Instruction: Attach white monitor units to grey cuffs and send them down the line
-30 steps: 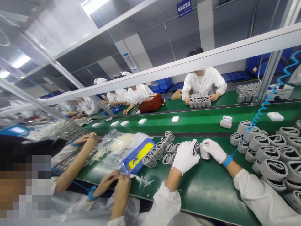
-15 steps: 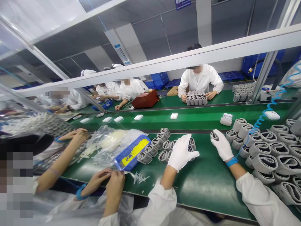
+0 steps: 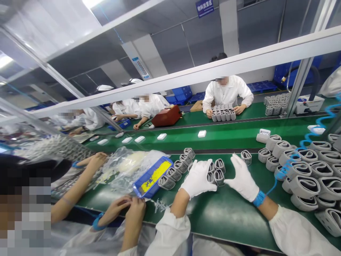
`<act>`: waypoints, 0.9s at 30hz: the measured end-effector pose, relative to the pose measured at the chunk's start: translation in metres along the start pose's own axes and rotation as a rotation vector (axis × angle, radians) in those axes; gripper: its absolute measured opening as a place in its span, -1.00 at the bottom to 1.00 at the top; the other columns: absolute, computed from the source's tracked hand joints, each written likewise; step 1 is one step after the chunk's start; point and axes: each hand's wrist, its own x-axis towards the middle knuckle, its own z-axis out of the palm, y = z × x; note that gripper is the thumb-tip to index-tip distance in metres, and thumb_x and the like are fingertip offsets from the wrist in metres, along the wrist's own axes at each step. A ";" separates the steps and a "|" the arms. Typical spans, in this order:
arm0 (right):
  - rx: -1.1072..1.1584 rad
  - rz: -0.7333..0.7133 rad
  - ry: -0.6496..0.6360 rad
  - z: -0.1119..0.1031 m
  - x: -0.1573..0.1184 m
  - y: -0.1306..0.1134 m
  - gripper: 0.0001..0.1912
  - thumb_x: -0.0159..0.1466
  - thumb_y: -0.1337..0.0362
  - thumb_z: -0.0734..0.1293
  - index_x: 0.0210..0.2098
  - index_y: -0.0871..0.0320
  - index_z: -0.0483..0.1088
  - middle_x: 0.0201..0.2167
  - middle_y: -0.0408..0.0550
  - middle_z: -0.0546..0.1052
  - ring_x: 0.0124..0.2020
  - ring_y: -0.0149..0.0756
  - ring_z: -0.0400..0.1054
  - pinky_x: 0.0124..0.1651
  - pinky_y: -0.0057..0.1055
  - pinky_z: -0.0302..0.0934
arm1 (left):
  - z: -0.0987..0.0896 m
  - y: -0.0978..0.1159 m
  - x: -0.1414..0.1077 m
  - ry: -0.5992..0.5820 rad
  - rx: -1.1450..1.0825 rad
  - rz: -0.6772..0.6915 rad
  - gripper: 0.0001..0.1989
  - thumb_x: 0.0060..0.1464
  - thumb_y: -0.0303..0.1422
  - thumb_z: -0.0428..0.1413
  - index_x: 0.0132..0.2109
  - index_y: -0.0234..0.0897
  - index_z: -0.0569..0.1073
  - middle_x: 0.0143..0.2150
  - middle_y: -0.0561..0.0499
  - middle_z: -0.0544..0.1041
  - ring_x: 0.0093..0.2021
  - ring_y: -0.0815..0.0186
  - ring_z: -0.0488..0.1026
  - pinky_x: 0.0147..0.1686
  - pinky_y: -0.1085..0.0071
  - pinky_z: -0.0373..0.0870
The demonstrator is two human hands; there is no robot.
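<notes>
My left hand [image 3: 198,177], in a white glove, is spread over a small group of grey rolled cuffs [image 3: 218,176] and partly covers them. Its thumb points right, and I see nothing gripped in it. To the right, my right hand [image 3: 243,179], gloved with a blue wrist strap, has thumb and fingers apart and holds nothing. A single grey roll [image 3: 245,157] stands just behind its fingers, near the back edge of the green table [image 3: 221,217]. More rolls [image 3: 180,166] stand in a row left of my left hand.
A large pile of grey rolls [image 3: 303,185] fills the right side, with a coiled blue cord hanging over it. At left are a blue tray [image 3: 146,192] of yellow pieces, plastic bags and a co-worker's bare hands [image 3: 133,206]. White devices [image 3: 202,134] lie on the green belt.
My right hand has let go of a grey roll, which now stands on the table, and has moved left and down. My left hand has shifted left and slightly down.
</notes>
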 end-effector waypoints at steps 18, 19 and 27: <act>0.190 -0.106 -0.384 -0.010 0.013 -0.045 -0.72 0.02 0.42 0.41 -0.41 0.02 0.23 -0.32 -0.08 0.34 -0.12 -0.08 0.28 -0.05 -0.21 0.32 | 0.008 0.017 -0.019 -0.074 -0.051 -0.060 -0.32 -0.06 -0.06 0.33 0.26 0.23 0.49 0.14 -0.07 0.58 0.27 -0.25 0.44 0.36 -0.21 0.28; 0.206 -0.096 -0.393 -0.011 0.013 -0.043 -0.72 0.02 0.41 0.42 -0.40 0.02 0.23 -0.30 -0.08 0.35 -0.12 -0.09 0.28 -0.05 -0.22 0.32 | 0.009 0.027 -0.009 -0.085 -0.047 -0.041 -0.33 -0.07 -0.07 0.33 0.25 0.22 0.49 0.14 -0.07 0.58 0.27 -0.24 0.44 0.35 -0.19 0.29; 0.264 0.044 -0.325 -0.009 0.003 -0.021 -0.85 0.21 0.36 0.33 -0.42 0.03 0.25 -0.36 -0.16 0.35 -0.30 -0.25 0.27 -0.16 -0.29 0.27 | -0.024 0.041 -0.013 -0.142 -0.124 0.220 -0.40 -0.02 -0.11 0.31 0.21 0.00 0.54 0.11 -0.12 0.59 0.17 -0.11 0.49 0.27 0.02 0.37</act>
